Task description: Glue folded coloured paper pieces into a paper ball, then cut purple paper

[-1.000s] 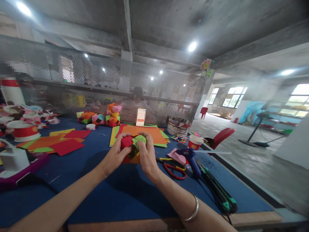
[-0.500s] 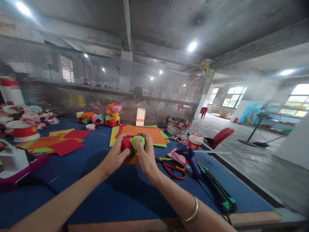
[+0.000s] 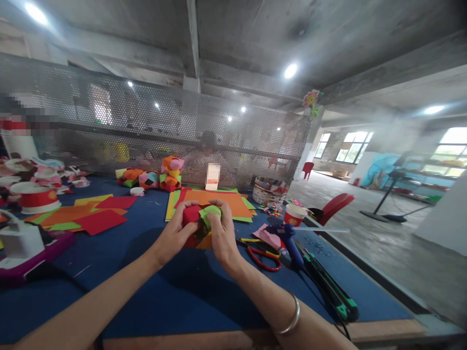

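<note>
Between my two hands, a little above the blue table top, is a folded paper ball (image 3: 191, 215) with red, green and orange parts. My left hand (image 3: 178, 231) grips its red side, fingers curled behind and thumb in front. On the other side my right hand (image 3: 222, 231) pinches the green paper piece (image 3: 210, 211), its thumb pressing from the front. The fingertips behind the ball are hidden. Beyond the hands lies a stack of coloured paper sheets (image 3: 237, 204). Red-handled scissors (image 3: 264, 260) rest to the right of my right hand.
A blue glue gun (image 3: 288, 238) and a green-black cutter (image 3: 330, 287) lie at right, near a paper cup (image 3: 295, 214) and a woven basket (image 3: 270, 190). Loose paper squares (image 3: 100, 221) and a purple power strip (image 3: 47, 253) are at left. Finished-looking paper balls (image 3: 170, 172) stand behind.
My right thumb and the green piece have shifted slightly right, and the green piece is bent differently, showing a darker gap in the ball. My left hand stays nearly in place.
</note>
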`<move>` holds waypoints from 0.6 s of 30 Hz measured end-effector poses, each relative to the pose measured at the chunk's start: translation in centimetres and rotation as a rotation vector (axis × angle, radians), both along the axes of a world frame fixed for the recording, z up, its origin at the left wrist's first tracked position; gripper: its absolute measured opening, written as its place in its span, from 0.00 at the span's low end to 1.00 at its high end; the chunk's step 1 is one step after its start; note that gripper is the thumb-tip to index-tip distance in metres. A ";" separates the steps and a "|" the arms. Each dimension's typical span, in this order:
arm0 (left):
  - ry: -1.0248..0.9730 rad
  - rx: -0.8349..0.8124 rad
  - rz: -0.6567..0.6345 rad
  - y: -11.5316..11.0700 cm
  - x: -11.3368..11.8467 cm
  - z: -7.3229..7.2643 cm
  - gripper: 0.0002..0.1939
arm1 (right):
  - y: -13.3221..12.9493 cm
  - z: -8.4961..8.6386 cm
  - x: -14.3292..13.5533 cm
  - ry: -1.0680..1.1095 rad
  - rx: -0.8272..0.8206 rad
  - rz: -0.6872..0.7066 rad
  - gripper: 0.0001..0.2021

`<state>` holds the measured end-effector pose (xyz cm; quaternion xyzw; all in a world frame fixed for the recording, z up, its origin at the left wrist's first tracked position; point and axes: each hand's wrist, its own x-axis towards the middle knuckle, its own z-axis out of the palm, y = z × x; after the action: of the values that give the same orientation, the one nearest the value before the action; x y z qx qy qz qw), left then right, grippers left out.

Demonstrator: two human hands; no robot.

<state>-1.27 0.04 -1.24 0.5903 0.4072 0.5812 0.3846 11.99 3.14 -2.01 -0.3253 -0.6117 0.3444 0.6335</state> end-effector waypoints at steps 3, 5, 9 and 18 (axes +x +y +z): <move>-0.021 -0.012 -0.007 0.0 -0.1 -0.1 0.29 | -0.1 0.2 0.0 -0.011 -0.028 -0.012 0.15; -0.041 -0.025 -0.022 0.0 -0.1 -0.2 0.29 | -0.2 0.3 -0.1 -0.009 -0.023 -0.021 0.15; -0.047 -0.027 -0.011 -0.1 -0.1 -0.1 0.29 | -0.3 0.3 -0.1 -0.015 -0.009 -0.029 0.14; -0.019 -0.017 0.039 0.1 0.3 0.3 0.35 | -0.2 0.4 -0.3 -0.026 0.042 -0.049 0.12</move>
<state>-0.95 0.10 -0.93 0.5734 0.4198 0.5907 0.3822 11.68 2.93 -1.66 -0.3310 -0.6189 0.3117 0.6406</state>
